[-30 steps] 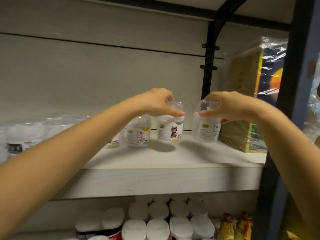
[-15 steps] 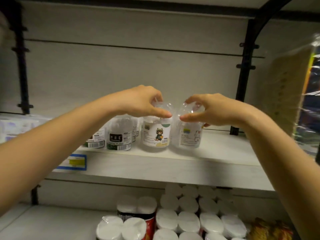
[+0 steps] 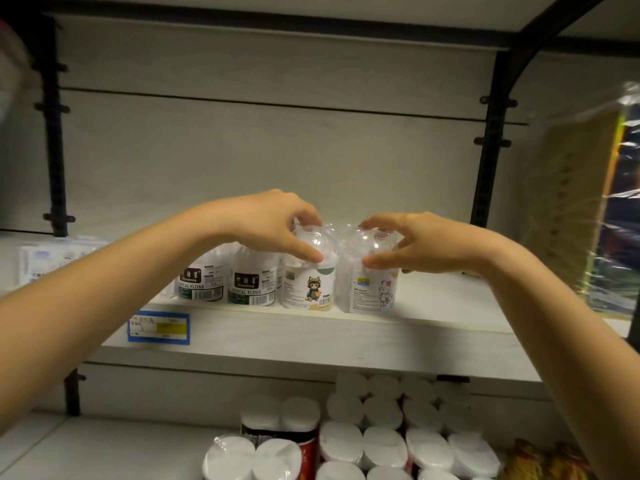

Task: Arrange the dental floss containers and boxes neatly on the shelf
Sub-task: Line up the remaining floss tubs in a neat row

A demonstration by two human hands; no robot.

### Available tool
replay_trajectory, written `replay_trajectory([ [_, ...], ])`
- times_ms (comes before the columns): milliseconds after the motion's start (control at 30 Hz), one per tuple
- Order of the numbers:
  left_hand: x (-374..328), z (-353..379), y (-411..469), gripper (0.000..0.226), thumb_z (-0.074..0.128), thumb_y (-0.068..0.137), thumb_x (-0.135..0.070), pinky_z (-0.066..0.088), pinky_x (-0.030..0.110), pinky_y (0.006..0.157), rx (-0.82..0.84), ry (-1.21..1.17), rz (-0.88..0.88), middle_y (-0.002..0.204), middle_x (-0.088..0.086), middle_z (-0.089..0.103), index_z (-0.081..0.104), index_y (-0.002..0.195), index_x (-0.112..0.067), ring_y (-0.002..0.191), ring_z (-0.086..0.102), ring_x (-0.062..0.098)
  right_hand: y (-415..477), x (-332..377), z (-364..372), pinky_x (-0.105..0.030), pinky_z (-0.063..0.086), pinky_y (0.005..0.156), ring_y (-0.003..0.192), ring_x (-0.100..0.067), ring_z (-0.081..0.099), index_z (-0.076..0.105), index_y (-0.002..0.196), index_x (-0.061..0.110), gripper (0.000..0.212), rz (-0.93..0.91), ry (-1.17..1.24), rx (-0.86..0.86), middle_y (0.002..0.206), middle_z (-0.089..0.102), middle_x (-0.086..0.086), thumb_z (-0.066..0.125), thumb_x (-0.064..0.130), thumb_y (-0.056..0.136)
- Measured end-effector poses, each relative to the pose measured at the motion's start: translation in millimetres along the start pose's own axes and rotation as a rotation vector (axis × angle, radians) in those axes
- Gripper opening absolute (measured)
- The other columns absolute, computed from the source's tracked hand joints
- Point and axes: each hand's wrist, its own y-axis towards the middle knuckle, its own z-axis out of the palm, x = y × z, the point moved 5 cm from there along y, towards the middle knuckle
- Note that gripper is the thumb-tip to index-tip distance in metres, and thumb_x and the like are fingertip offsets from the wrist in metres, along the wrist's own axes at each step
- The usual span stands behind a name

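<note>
Change over the last second: both jars slid left and the gap between them closed. Left hand [image 3: 273, 226] is clamped on the dome lid of the cat-label container [image 3: 310, 289], right hand [image 3: 426, 244] likewise on the white-label container [image 3: 374, 292]. Both stand at the shelf [image 3: 346, 341] front edge, just beside the dark-label floss jars [image 3: 252, 285]. Row looks aligned; release is likely next.

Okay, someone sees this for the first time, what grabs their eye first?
Two bare arms meet mid-frame: the left grip holds the clear dome top of a cartoon-cat floss container, and the right grip holds the dome of a white-kitten container, side by side near the shelf front. Left of them stand dark-labelled DENTAL FLOSS jars. White-lidded tubs crowd the level below.
</note>
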Motion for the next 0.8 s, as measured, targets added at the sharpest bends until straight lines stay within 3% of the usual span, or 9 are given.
replay_trajectory([
  [300, 0, -8, 2, 0.059, 0.064, 0.071, -0.059, 0.044, 0.023, 0.085, 0.047, -0.007, 0.01, 0.117, -0.014, 0.061, 0.057, 0.12, -0.028, 0.102, 0.058, 0.007, -5, 5, -5, -0.035, 0.045, 0.097, 0.111, -0.017, 0.056, 0.04, 0.133, 0.037, 0.067, 0.002, -0.075, -0.014, 0.133, 0.051, 0.003, 0.057, 0.063, 0.073],
  [400, 2, -15, 9, 0.066, 0.047, 0.072, -0.071, 0.042, 0.029, 0.099, 0.031, -0.119, -0.029, 0.119, -0.012, 0.061, 0.06, 0.119, -0.027, 0.11, 0.056, 0.008, 2, -4, -19, -0.035, 0.041, 0.102, 0.116, -0.016, 0.052, 0.04, 0.136, 0.038, 0.076, 0.03, 0.073, -0.046, 0.132, 0.051, 0.006, 0.044, 0.072, 0.067],
  [467, 7, -19, 21, 0.054, 0.04, 0.087, -0.06, 0.035, 0.029, 0.103, -0.046, -0.176, -0.075, 0.129, -0.006, 0.057, 0.059, 0.122, -0.022, 0.119, 0.05, 0.013, 19, -20, -29, -0.03, 0.04, 0.099, 0.118, -0.015, 0.052, 0.049, 0.131, 0.033, 0.057, 0.037, 0.18, -0.167, 0.131, 0.054, 0.004, 0.046, 0.06, 0.082],
  [533, 10, -17, 35, 0.044, 0.037, 0.096, -0.043, 0.03, 0.028, 0.104, -0.052, -0.114, -0.108, 0.138, -0.002, 0.051, 0.054, 0.129, -0.019, 0.128, 0.044, 0.017, 41, -33, -25, -0.026, 0.04, 0.094, 0.114, -0.011, 0.051, 0.054, 0.128, 0.028, 0.039, 0.043, 0.284, -0.181, 0.132, 0.055, 0.002, 0.05, 0.04, 0.092],
  [633, 12, -7, 51, 0.042, 0.035, 0.099, -0.032, 0.024, 0.027, 0.109, 0.065, -0.064, -0.131, 0.146, 0.0, 0.041, 0.046, 0.136, -0.015, 0.135, 0.036, 0.018, 66, -43, -4, -0.027, 0.037, 0.092, 0.118, -0.013, 0.048, 0.05, 0.132, 0.026, 0.039, 0.083, 0.351, -0.043, 0.137, 0.051, 0.0, 0.051, 0.032, 0.093],
  [733, 15, 1, 58, 0.048, 0.031, 0.1, -0.037, 0.024, 0.029, 0.11, 0.173, -0.105, -0.177, 0.148, 0.003, 0.038, 0.042, 0.138, -0.01, 0.135, 0.037, 0.019, 76, -46, 10, -0.03, 0.04, 0.094, 0.124, -0.017, 0.047, 0.049, 0.134, 0.027, 0.042, 0.142, 0.401, 0.048, 0.138, 0.05, 0.002, 0.053, 0.032, 0.092],
  [800, 14, 4, 59, 0.05, 0.028, 0.1, -0.039, 0.025, 0.026, 0.106, 0.203, -0.097, -0.19, 0.145, 0.003, 0.043, 0.046, 0.135, -0.01, 0.132, 0.04, 0.019, 77, -48, 12, -0.031, 0.045, 0.093, 0.117, -0.016, 0.051, 0.05, 0.132, 0.027, 0.042, 0.163, 0.42, 0.06, 0.134, 0.054, 0.001, 0.055, 0.029, 0.091],
])
